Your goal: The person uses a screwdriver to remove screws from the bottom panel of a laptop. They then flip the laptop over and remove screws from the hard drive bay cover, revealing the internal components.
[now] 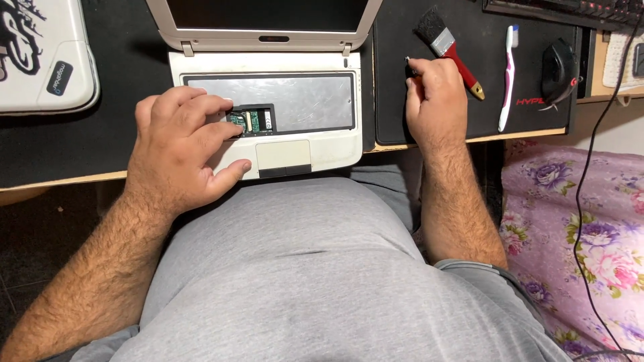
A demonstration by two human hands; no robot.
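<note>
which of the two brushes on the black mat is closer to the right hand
The paintbrush with the red handle and black bristles, just beside the right hand; the pink-and-white toothbrush lies farther right.

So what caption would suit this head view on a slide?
Left hand fingers the open bay of a keyboardless white laptop; right hand pinches a small tool.

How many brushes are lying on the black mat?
2: a red-handled paintbrush just right of the right hand, and a pink-and-white toothbrush further right, beside the mouse. None seems hidden.

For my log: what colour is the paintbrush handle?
Red, with a gold-coloured tip; the paintbrush lies on the black mat, clearest in the head view.
</note>
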